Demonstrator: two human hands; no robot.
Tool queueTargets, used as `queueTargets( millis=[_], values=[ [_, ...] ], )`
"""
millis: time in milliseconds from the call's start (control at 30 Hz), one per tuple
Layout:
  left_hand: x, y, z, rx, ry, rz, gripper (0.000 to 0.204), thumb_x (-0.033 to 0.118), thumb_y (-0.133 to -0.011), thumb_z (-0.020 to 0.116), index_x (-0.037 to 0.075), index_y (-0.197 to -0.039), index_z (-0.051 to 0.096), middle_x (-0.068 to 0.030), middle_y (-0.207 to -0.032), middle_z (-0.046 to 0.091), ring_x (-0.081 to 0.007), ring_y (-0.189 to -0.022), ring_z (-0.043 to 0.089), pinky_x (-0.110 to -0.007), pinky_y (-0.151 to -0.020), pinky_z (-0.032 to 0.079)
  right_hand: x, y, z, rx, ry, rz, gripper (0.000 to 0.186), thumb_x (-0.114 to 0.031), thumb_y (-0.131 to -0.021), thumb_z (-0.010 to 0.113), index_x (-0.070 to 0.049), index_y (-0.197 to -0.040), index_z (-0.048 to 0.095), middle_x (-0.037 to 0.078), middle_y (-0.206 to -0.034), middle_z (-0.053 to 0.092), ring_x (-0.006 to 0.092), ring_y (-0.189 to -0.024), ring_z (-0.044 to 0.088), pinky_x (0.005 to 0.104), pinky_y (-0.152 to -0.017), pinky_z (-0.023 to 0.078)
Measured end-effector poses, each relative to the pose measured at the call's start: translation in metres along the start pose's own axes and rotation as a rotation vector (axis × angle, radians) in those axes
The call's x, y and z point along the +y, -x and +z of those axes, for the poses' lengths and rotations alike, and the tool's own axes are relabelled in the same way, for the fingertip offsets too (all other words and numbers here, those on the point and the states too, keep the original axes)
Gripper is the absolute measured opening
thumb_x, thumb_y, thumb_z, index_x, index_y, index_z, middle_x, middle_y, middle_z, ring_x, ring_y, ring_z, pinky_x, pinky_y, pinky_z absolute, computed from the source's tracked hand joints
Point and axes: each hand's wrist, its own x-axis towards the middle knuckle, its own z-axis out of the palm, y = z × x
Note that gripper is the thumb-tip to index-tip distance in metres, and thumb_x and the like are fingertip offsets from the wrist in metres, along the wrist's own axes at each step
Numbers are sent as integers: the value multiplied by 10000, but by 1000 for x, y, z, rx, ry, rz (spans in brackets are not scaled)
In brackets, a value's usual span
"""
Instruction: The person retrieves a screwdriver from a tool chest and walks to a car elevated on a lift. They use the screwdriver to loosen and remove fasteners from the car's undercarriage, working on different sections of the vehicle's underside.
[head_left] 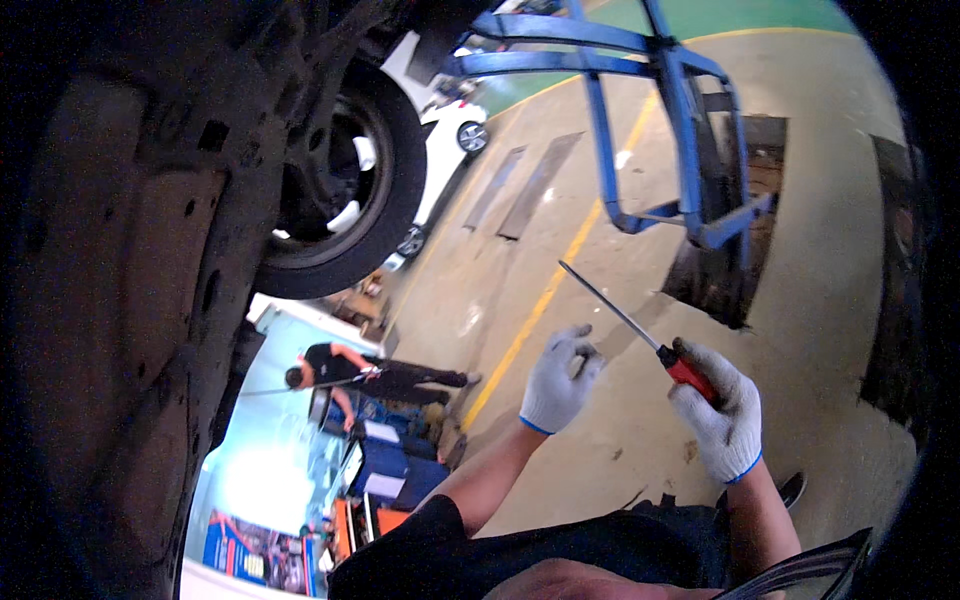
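Observation:
In a white knit glove with grey fingertips, my right hand is wrapped round the red and black handle of a screwdriver. Its long metal shaft points up and to the left, the tip free in the air. To the left of it, my left hand wears a matching glove with a blue cuff edge. The fingers there are loosely bent and apart, with nothing between them. Neither hand touches the raised car underbody on the left, whose black tyre hangs above and left of my hands.
A blue steel frame stands ahead at the upper right, beside dark floor plates. A white car is parked beyond the tyre. At the lower left, another person holds a long thin tool near blue cabinets. A yellow line crosses the floor.

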Motion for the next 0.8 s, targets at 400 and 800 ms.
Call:
queueTargets(
  millis=[400, 800],
  values=[
    [84, -95, -141, 683, -606, -176, 345, 25, -846, 684, -29, -1186, 659, -214, -1330, 626, -356, -1239, 621, -442, -1049, 490, -72, -251, 40, -781, -332, -507, 505, -92, -826, 793, 15, -1300, 655, 176, -955, 703, 292, -806, 680, 369, -759, 542],
    [261, -157, -181, 684, -1519, -65, 704, 129, -918, 689, -48, -1520, 367, -203, -1180, 667, -223, -1013, 691, -313, -821, 552, -112, -292, 72, -960, -657, -616, 552, -28, -731, 818, -10, -1268, 691, 189, -1122, 747, 330, -891, 727, 393, -792, 575]
  ],
)
